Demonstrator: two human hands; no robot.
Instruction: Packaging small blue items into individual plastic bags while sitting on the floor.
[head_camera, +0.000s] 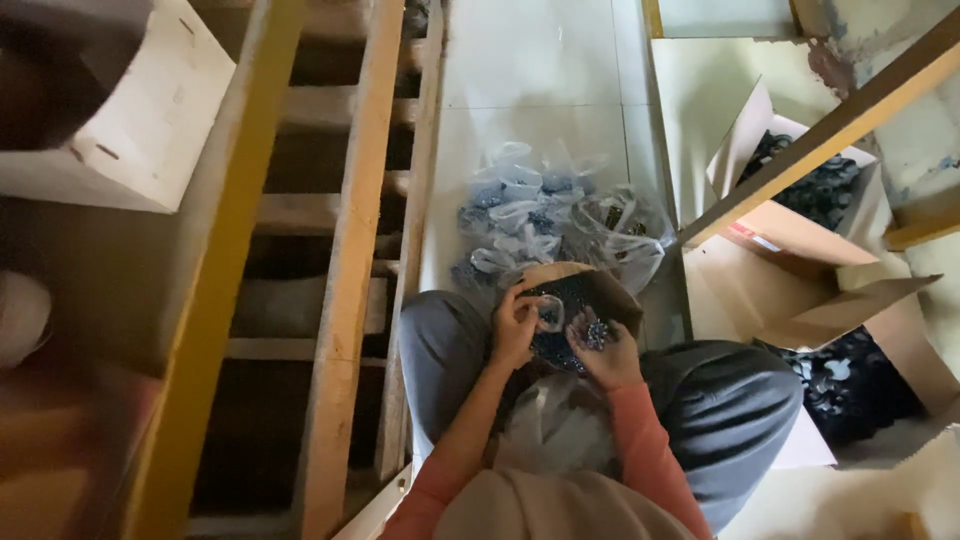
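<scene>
I sit on the floor with a small brown box (610, 288) of dark small parts between my knees. My left hand (515, 322) pinches a small clear plastic bag (549, 312) at the box's near edge. My right hand (603, 352), palm up, holds a cluster of small dark shiny parts (596, 333) right next to that bag. A limp clear plastic sheet (556, 425) lies in my lap below both hands.
A heap of filled clear bags (545, 215) lies on the pale floor ahead. Open cardboard boxes of dark parts stand at the right (815, 190) and lower right (850, 385). A wooden ladder-like frame (345, 250) runs along the left, with a white box (150, 110) beyond.
</scene>
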